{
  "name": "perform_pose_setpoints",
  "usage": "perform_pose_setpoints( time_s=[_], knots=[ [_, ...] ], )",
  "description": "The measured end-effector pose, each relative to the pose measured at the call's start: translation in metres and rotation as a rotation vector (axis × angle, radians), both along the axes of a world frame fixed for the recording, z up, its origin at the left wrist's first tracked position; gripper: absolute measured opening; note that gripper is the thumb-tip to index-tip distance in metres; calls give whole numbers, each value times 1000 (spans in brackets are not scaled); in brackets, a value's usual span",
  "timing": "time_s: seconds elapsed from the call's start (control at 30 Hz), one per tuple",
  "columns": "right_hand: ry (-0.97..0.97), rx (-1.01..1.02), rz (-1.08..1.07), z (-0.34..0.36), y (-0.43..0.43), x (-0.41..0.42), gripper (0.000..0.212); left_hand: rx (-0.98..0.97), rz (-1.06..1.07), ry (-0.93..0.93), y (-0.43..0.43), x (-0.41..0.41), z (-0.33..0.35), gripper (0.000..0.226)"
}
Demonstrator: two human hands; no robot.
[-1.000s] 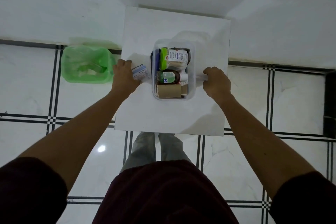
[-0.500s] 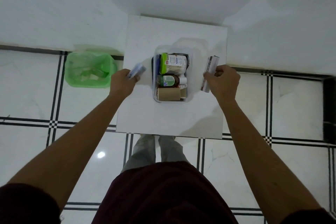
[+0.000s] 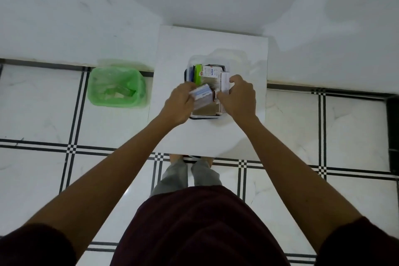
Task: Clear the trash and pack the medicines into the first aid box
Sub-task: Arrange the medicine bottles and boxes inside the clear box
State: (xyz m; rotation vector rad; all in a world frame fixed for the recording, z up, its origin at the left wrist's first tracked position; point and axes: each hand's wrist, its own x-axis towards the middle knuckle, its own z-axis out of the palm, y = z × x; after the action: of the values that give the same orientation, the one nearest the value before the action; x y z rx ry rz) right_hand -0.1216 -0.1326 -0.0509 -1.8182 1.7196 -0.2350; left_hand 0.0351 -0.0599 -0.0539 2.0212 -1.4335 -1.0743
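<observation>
A clear plastic first aid box (image 3: 204,117) stands on the white table (image 3: 207,136), filled with medicines: a green-capped container with a white label (image 3: 207,72) at the back and a brown carton (image 3: 205,110) at the front. My left hand (image 3: 179,104) holds a small white-and-blue medicine box (image 3: 201,94) tilted over the box's middle. My right hand (image 3: 238,98) grips a long white medicine box (image 3: 225,80) over the box's right side. The two hands nearly touch above the box and hide its middle.
A bin lined with a green bag (image 3: 117,86) stands on the tiled floor left of the table, with scraps inside. A white wall rises behind the table. My legs (image 3: 187,174) stand at the table's near edge. A dark object (image 3: 393,131) sits at the far right.
Both hands lifted their medicine boxes off the table on either side and brought them inward over the first aid box. The camera tilted, shifting the table lower in view.
</observation>
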Motion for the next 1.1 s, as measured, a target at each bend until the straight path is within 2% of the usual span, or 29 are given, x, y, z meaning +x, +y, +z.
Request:
perform_pose_setpoints(
  time_s=[0.1,0.27,0.37,0.47,0.6,0.77,0.87,0.93,1.03,1.1],
  knots=[
    [60,-24,7,0,-6,2,34,81,-83,-36,-10,-8,1,29],
    [106,-7,53,-9,-13,-6,36,136,-43,-99,-30,2,-1,24],
    [124,-19,71,-14,-9,-8,44,151,-57,-180,-35,5,-3,26],
    [72,-128,87,-14,-5,-7,58,114,-133,-243,-33,0,-7,26],
    [76,-240,187,-14,-10,-3,42,28,-124,-383,-25,-3,-18,24],
    [128,-226,178,-7,-18,9,31,-251,86,-275,-10,-14,-28,37],
    [122,-196,130,-7,-13,10,26,-207,231,-119,-5,-14,-35,42],
    [127,-184,110,-8,-7,12,23,-158,247,-73,-5,-12,-36,42],
    [174,-200,103,-7,-5,15,23,-108,215,-107,-7,-9,-34,42],
    [212,-195,116,-4,-11,17,22,-107,162,-194,-9,-8,-29,43]
  ],
)
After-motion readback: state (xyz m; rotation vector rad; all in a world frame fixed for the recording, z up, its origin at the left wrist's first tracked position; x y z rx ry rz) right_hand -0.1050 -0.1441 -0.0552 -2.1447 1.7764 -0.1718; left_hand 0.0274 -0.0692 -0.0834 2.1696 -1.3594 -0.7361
